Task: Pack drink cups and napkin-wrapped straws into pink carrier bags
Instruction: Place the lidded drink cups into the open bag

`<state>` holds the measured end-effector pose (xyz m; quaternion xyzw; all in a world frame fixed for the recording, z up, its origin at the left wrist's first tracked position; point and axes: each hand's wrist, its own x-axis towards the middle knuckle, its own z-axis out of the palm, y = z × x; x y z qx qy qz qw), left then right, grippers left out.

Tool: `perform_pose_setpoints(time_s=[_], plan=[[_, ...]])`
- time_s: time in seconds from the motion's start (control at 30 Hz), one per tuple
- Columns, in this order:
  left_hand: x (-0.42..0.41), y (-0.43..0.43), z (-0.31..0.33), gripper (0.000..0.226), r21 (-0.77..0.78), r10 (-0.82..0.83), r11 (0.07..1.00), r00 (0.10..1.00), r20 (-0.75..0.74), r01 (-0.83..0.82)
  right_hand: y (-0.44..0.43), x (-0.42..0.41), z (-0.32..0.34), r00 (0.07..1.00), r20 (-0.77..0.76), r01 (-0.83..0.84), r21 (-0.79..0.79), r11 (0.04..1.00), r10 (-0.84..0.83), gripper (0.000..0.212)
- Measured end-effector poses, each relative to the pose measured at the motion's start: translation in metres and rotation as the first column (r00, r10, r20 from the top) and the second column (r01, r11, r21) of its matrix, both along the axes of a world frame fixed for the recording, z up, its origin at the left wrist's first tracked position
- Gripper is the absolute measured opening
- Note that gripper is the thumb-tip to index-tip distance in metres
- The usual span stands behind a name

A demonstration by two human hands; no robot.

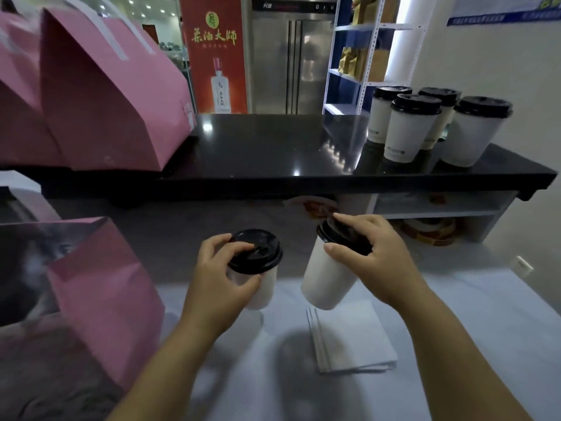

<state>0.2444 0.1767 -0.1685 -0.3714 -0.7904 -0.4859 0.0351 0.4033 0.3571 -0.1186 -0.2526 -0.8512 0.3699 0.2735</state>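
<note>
My left hand (223, 273) grips a white cup with a black lid (258, 265) near its top, holding it upright above the white counter. My right hand (375, 256) grips the lid of a second white cup (326, 281), which tilts with its base toward me. An open pink carrier bag (103, 293) stands at the left, its mouth facing up. A folded white napkin (352, 338) lies on the counter below the tilted cup. No straws are visible.
A black raised shelf (273, 153) crosses the middle. Several more lidded white cups (425, 126) stand on its right end. Pink carrier bags (100, 95) sit on its left end. Under the shelf is a white cubby (440, 208) with rolls of stickers.
</note>
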Motion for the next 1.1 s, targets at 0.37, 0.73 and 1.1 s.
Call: perform_pose_setpoints(time_s=[0.37,0.73,1.1], plan=[[0.007,-0.011,-0.034,0.052,-0.26,-0.074,0.961,0.995,0.073,0.091,-0.012,-0.004,-0.019,0.994,0.103,-0.039,0.002,0.999,0.039,0.06],[-0.004,-0.042,0.085,0.049,-0.198,-0.112,0.979,0.951,-0.289,0.055,-0.015,-0.029,0.022,0.989,-0.141,-0.037,0.085,0.996,0.048,0.067],[-0.037,-0.146,0.184,0.03,-0.06,-0.011,0.998,0.905,-0.426,-0.016,-0.087,-0.087,0.081,0.86,-0.398,-0.323,0.06,0.945,0.319,0.051]])
